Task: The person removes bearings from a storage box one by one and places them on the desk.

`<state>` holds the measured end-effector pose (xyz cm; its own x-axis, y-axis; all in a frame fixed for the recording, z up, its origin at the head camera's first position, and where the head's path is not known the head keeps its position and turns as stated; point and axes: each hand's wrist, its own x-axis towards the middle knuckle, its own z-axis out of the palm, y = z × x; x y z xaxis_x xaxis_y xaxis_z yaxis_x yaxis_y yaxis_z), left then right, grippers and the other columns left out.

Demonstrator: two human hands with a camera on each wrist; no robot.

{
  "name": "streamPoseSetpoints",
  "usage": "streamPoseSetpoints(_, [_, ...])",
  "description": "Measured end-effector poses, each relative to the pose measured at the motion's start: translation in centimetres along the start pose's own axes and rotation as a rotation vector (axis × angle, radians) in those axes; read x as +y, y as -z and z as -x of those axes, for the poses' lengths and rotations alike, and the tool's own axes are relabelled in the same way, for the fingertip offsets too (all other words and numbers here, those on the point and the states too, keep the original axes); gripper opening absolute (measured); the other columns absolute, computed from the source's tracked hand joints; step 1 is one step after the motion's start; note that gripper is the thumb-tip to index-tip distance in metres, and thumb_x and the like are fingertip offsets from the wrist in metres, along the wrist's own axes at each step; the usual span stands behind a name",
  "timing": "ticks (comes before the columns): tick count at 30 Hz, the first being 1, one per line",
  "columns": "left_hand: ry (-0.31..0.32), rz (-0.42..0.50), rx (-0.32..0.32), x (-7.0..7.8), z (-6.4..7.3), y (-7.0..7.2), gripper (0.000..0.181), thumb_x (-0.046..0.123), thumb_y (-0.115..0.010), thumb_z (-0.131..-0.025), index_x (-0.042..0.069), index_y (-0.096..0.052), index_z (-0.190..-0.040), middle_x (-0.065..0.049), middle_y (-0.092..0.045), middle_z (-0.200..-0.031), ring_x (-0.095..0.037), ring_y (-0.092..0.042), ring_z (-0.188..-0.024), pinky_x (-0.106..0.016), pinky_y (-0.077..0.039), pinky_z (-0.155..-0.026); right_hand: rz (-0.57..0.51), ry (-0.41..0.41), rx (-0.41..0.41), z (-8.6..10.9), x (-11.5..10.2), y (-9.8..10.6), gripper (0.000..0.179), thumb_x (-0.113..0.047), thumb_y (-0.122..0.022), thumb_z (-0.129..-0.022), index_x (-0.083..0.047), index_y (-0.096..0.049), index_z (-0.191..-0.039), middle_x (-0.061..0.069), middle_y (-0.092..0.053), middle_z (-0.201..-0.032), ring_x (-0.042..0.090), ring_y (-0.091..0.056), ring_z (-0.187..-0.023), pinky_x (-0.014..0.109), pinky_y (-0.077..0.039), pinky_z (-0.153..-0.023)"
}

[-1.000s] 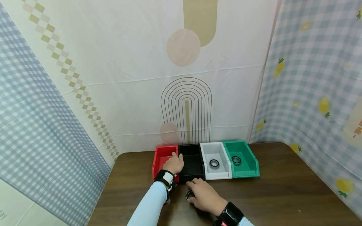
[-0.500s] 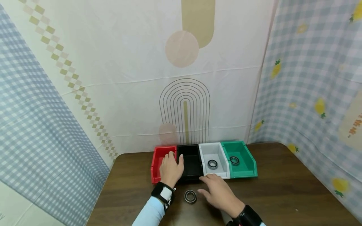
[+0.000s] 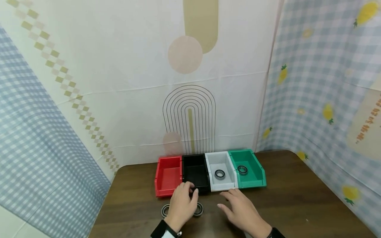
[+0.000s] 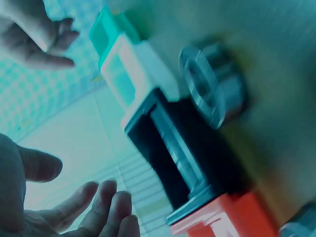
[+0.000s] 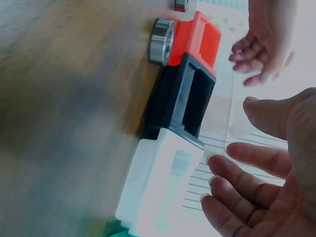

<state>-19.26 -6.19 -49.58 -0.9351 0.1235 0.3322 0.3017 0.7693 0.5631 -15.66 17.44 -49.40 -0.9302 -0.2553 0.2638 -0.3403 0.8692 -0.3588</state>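
Observation:
My left hand (image 3: 183, 205), fingers relaxed and holding nothing, hovers over the table just in front of the black bin (image 3: 195, 172). It overlaps two ball bearings on the tabletop in the head view: one bearing (image 3: 164, 210) to its left, another bearing (image 3: 198, 209) by its thumb. To the right, my right hand (image 3: 245, 211) hangs in front of the white bin (image 3: 234, 181) with its fingers loosely spread and nothing in them. One ball bearing (image 3: 219, 174) lies inside the white bin, and another bearing (image 3: 242, 170) inside the green bin (image 3: 258, 172). No bearing shows in the red bin (image 3: 168, 178) or black bin.
The bins stand side by side in a row at the back of the brown wooden table (image 3: 297, 198). Behind them hangs a patterned white cloth (image 3: 134, 115). Checked cloths close off both sides, a blue cloth (image 3: 47, 158) on the left and a pineapple-print cloth (image 3: 312, 82) on the right.
My left hand has drawn back from over the red and black bins to the table in front. My right hand has moved right, away from a bearing. The head view has shifted slightly.

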Motion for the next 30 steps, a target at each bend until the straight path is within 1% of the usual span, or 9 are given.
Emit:
streamPoseSetpoints(2, [0.011,0.007,-0.053,-0.2,0.8,0.0,0.016,0.027,-0.069,-0.103,0.014,-0.072,-0.11,0.006,-0.067,-0.088,-0.006,-0.056,-0.081,-0.026,-0.046,-0.071,-0.021,-0.012,-0.013,0.1,0.0,-0.1,0.03,-0.036,-0.082,-0.094,-0.017,-0.078,-0.117,-0.01,-0.064,-0.092,0.003,-0.053,-0.088,0.025,-0.049,-0.071])
streamPoseSetpoints(4, [0.016,0.023,-0.09,-0.4,1.3,0.0,0.013,0.026,-0.069,-0.102,0.014,-0.072,-0.109,0.008,-0.066,-0.086,-0.004,-0.055,-0.079,-0.025,-0.045,-0.069,-0.05,-0.027,-0.021,0.2,-0.1,-0.1,0.03,-0.036,-0.081,-0.095,-0.016,-0.078,-0.117,-0.012,-0.062,-0.091,0.002,-0.053,-0.087,0.025,-0.048,-0.071])
streamPoseSetpoints(7, [0.011,0.036,-0.122,-0.6,1.8,-0.1,0.01,0.025,-0.069,-0.102,0.016,-0.071,-0.106,0.01,-0.065,-0.085,-0.001,-0.054,-0.077,-0.024,-0.045,-0.068,-0.091,-0.049,-0.035,0.2,-0.3,-0.3,0.031,-0.038,-0.08,-0.095,-0.016,-0.078,-0.117,-0.014,-0.06,-0.09,0.001,-0.051,-0.087,0.024,-0.046,-0.07])
streamPoseSetpoints(9, [0.009,0.045,-0.134,-0.7,1.9,-0.2,0.009,0.026,-0.069,-0.102,0.017,-0.071,-0.105,0.01,-0.065,-0.087,-0.001,-0.054,-0.078,-0.024,-0.046,-0.068,-0.105,-0.051,-0.038,0.3,-0.4,-0.4,0.031,-0.039,-0.08,-0.096,-0.017,-0.078,-0.117,-0.013,-0.061,-0.09,0.001,-0.049,-0.086,0.023,-0.045,-0.069])
streamPoseSetpoints(11, [0.016,0.053,-0.14,-0.9,2.0,-0.3,0.008,0.026,-0.069,-0.102,0.019,-0.07,-0.104,0.01,-0.064,-0.089,0.0,-0.054,-0.079,-0.024,-0.046,-0.069,-0.116,-0.05,-0.042,0.4,-0.4,-0.6,0.031,-0.041,-0.079,-0.096,-0.018,-0.078,-0.116,-0.012,-0.06,-0.09,0.001,-0.048,-0.084,0.023,-0.044,-0.068])
streamPoseSetpoints(14, [0.036,0.091,-0.149,-1.1,2.0,-0.5,0.007,0.026,-0.069,-0.102,0.019,-0.07,-0.103,0.009,-0.064,-0.091,0.0,-0.054,-0.08,-0.023,-0.047,-0.07,-0.123,-0.046,-0.044,0.6,-0.4,-0.8,0.032,-0.043,-0.079,-0.095,-0.018,-0.078,-0.115,-0.011,-0.061,-0.089,0.002,-0.049,-0.084,0.023,-0.043,-0.068])
streamPoseSetpoints(20, [0.061,0.176,-0.145,-1.7,2.3,-1.0,0.005,0.02,-0.069,-0.102,0.016,-0.07,-0.101,0.005,-0.064,-0.091,-0.003,-0.056,-0.08,-0.023,-0.046,-0.069,-0.12,-0.016,-0.074,0.7,-0.1,-1.5,0.032,-0.038,-0.079,-0.097,-0.014,-0.078,-0.117,-0.009,-0.064,-0.093,0.004,-0.054,-0.086,0.024,-0.045,-0.068])
streamPoseSetpoints(25, [0.076,0.193,-0.14,-1.9,2.1,-1.3,0.005,0.022,-0.069,-0.102,0.017,-0.069,-0.101,0.007,-0.063,-0.092,-0.001,-0.057,-0.08,-0.021,-0.047,-0.07,-0.099,-0.015,-0.069,0.8,0.1,-1.9,0.03,-0.037,-0.079,-0.096,-0.015,-0.078,-0.115,-0.01,-0.064,-0.092,0.001,-0.052,-0.085,0.024,-0.045,-0.068])
streamPoseSetpoints(30, [0.082,0.192,-0.132,-1.6,1.8,-1.2,0.004,0.021,-0.068,-0.102,0.017,-0.069,-0.102,0.007,-0.064,-0.093,-0.001,-0.057,-0.082,-0.021,-0.048,-0.071,-0.106,-0.036,-0.071,0.9,0.1,-1.8,0.029,-0.037,-0.08,-0.095,-0.015,-0.079,-0.114,-0.01,-0.063,-0.09,0.002,-0.053,-0.085,0.023,-0.045,-0.067])
